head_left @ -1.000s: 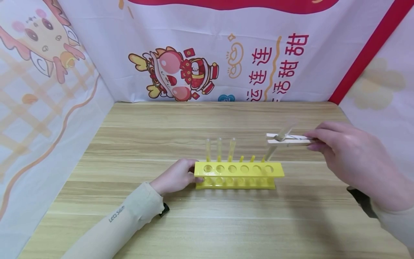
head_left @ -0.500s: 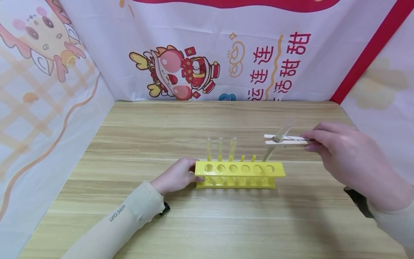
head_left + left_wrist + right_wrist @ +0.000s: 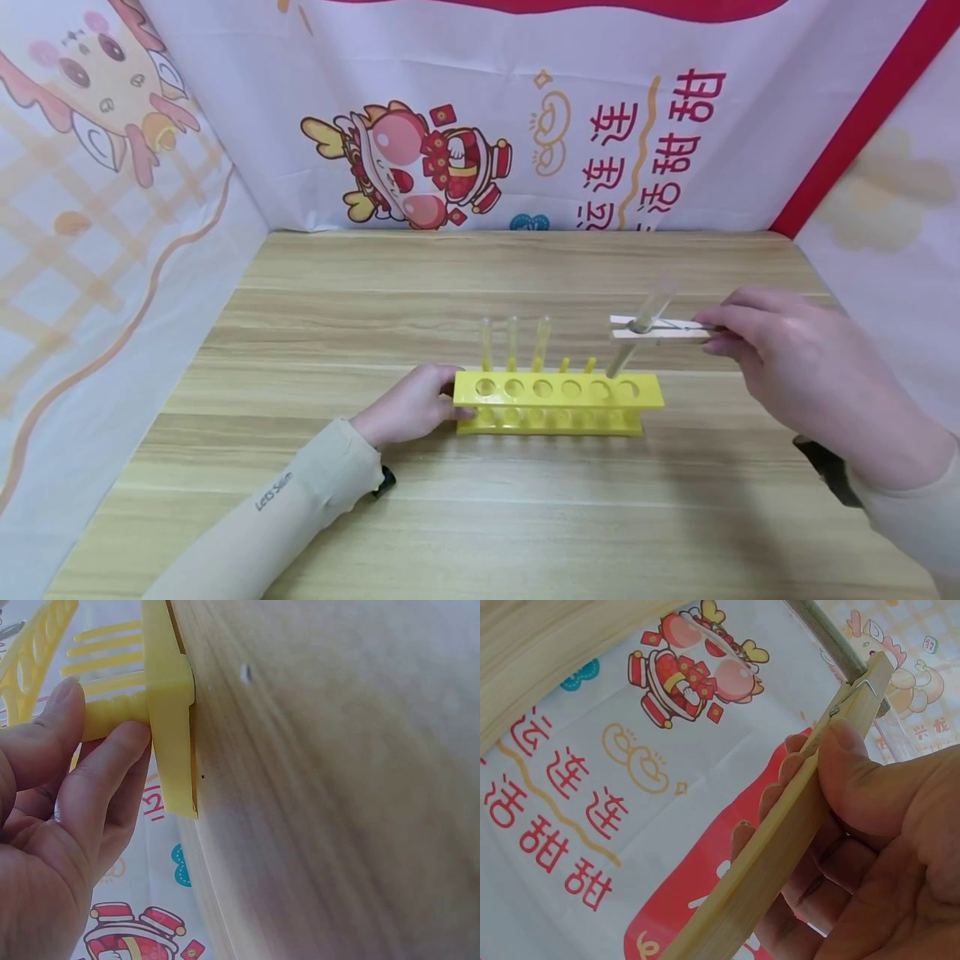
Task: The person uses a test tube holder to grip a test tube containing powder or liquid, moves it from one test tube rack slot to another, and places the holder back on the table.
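My left hand grips the left end of a yellow test tube rack; in the left wrist view its thumb and fingers close round the rack's end post. My right hand holds a wooden test tube clamp by its rear part. Between the clamp's front arms sits a glass test tube, tilted with its top to the right. Its lower part looks grey and filled. The tube's lower end is at the rear edge of the rack's top plate, near the right-hand holes.
Three clear test tubes stand upside down on the rack's left rear pegs. Two bare yellow pegs show to their right. The rack stands on a wood-grain table, with a printed cloth behind.
The clamp and its tube have moved slightly left and down, bringing the tube's lower end over the rack's right rear edge. My left hand keeps its grip on the rack.
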The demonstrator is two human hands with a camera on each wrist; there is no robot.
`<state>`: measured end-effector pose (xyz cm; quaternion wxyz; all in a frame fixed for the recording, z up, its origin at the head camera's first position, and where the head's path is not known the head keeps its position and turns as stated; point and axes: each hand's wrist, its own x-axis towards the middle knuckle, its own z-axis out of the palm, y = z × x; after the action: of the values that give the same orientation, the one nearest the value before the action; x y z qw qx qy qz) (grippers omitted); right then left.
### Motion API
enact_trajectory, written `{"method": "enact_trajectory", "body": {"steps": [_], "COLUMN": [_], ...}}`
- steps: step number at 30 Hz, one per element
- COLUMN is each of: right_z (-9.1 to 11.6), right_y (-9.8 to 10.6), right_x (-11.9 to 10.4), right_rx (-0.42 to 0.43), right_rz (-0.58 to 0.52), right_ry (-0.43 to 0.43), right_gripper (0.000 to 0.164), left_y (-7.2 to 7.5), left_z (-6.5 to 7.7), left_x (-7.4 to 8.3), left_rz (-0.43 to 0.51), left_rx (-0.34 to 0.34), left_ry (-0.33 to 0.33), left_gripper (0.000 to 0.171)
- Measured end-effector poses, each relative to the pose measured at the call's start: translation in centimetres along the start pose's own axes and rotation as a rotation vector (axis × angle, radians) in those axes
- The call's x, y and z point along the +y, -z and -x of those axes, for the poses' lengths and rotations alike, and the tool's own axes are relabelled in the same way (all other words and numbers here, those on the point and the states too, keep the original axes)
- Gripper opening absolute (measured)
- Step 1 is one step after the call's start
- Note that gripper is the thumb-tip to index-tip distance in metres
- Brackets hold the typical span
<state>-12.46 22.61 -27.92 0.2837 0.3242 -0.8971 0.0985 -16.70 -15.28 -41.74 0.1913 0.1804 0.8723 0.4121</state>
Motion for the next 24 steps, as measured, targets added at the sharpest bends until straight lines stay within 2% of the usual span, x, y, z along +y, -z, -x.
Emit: {"method": "enact_trajectory", "body": {"steps": [1, 3, 4, 24], "right_z": [0.0, 0.1, 0.1, 0.8], "right_y": [0.0, -0.1, -0.1, -1.7], "right_x": [0.0, -0.1, -0.2, -0.2], "right_rx": [-0.007, -0.019, -0.022, -0.036], "right_rz": [-0.001, 0.007, 0.012, -0.033], "right_ry": [-0.008, -0.022, -0.03, -0.033], "right_gripper": [0.016, 0.03, 0.031, 0.033], "left_y": [0.0, 0.0, 0.0, 0.0], "left_z": [0.0, 0.0, 0.0, -0.1], "left_x": [0.0, 0.0, 0.0, -0.1], "left_rz": [0.003, 0.007, 0.008, -0.003], "left_rx": [-0.001, -0.002, -0.002, 0.005], "left_ry": [0.001, 0.005, 0.005, 0.007], "left_gripper": [0.031, 0.031, 0.031, 0.03]}}
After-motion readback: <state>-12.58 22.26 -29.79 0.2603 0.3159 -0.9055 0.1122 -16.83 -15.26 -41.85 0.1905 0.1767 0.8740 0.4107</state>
